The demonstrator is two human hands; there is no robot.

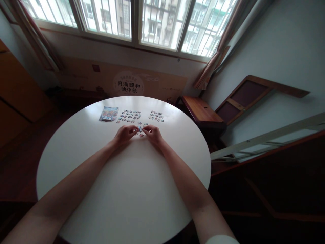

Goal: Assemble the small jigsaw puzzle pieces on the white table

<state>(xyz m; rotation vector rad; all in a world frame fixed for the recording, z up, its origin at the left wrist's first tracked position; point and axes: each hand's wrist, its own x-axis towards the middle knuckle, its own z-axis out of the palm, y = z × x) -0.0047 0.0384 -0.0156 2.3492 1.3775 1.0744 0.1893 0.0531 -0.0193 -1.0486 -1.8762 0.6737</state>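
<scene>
My left hand (127, 133) and my right hand (152, 133) meet over the white round table (122, 193), fingertips pinched on a small bluish jigsaw puzzle piece (139, 128) between them. A few loose pieces lie around my fingers, among them a reddish one (141, 135) just below. Beyond my left hand, several puzzle pieces (129, 116) are spread in rough rows. A second group of pieces (156, 116) sits beyond my right hand. To the left of the rows lies a colourful picture sheet or packet (109, 114).
Barred windows (159, 27) with curtains (207, 73) are behind the table. A wooden stool or bench (201, 109) stands at the table's right rear, near a leaning wooden chair-like frame (243, 98). A pale rail (269, 137) runs along the right side.
</scene>
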